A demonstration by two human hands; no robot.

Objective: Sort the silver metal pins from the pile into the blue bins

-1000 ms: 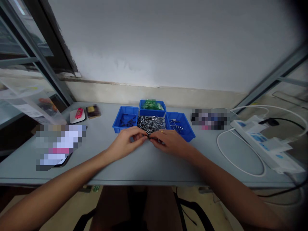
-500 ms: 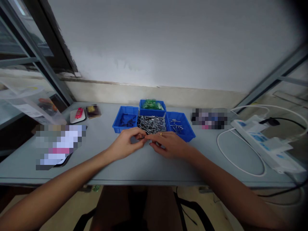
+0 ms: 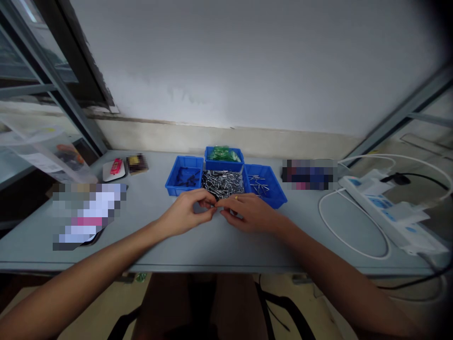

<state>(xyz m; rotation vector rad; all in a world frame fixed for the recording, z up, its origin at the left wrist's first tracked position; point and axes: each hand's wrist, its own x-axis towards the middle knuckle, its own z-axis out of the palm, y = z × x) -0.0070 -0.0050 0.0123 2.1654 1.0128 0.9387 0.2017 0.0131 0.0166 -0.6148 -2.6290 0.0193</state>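
My left hand (image 3: 187, 211) and my right hand (image 3: 247, 212) meet fingertip to fingertip on the grey table (image 3: 212, 241), both pinched on a small part too tiny to name. Just beyond them lies a heap of shiny metal pins (image 3: 222, 182). A blue bin with black parts (image 3: 184, 175) stands to the left of the heap. To the heap's right is a blue bin with a few pins (image 3: 264, 184), and a blue bin with green parts (image 3: 224, 156) sits behind it. A ring shows on my right hand.
A white power strip (image 3: 385, 208) with a looped white cable (image 3: 350, 236) lies at the right. At the far left a red item sits on a white pad (image 3: 113, 170). Blurred-out objects lie at the left and at the right rear. A wall closes the back.
The hands have stayed together in front of the pin heap. Only the fingers have shifted slightly, with the right fingertips drawing a little nearer to the left ones.
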